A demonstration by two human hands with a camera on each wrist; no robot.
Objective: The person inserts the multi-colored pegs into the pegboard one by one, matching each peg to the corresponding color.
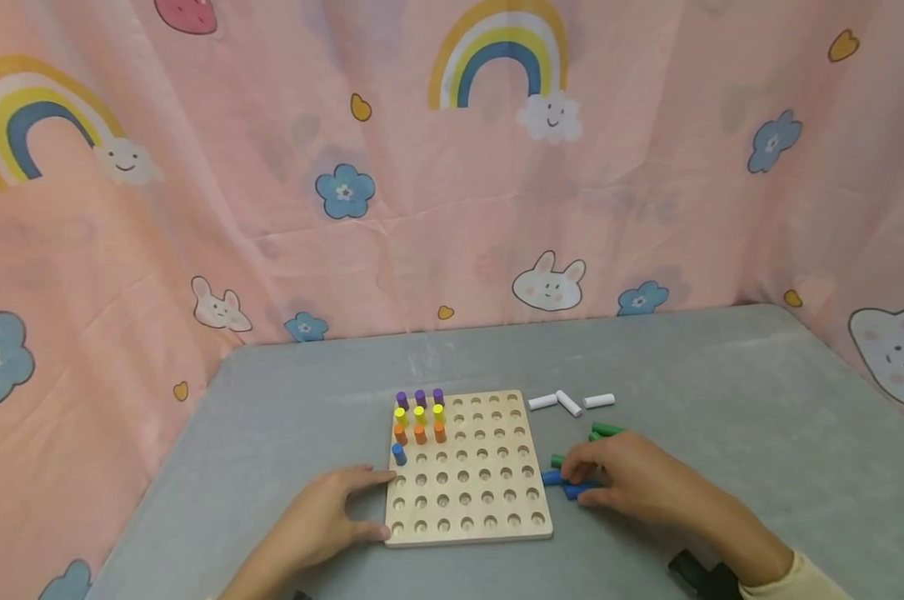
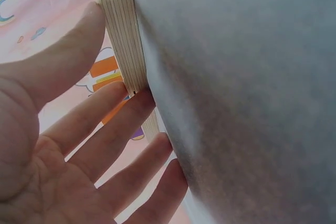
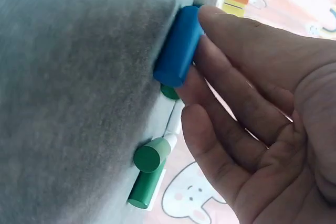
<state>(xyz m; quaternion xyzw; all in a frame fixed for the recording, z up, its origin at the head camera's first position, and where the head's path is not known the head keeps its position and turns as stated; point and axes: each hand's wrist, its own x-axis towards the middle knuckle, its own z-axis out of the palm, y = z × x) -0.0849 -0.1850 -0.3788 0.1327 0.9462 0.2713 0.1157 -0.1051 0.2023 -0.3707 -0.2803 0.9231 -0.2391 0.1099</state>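
Your left hand was spread wide, its thumb and fingers touching the left edge of the square pale wooden pegboard. Your right hand was at two blue cylindrical pegs beside the board's right edge; whether it pinched one, I cannot tell. Green cylindrical pegs lay near your fingers.

To the lower right of the wooden board, the person is wearing a cream-coloured sleeve. Next to it, a black blocky thing is showing below the right forearm. To the board's lower left, a small dark piece is appearing beside the left forearm.
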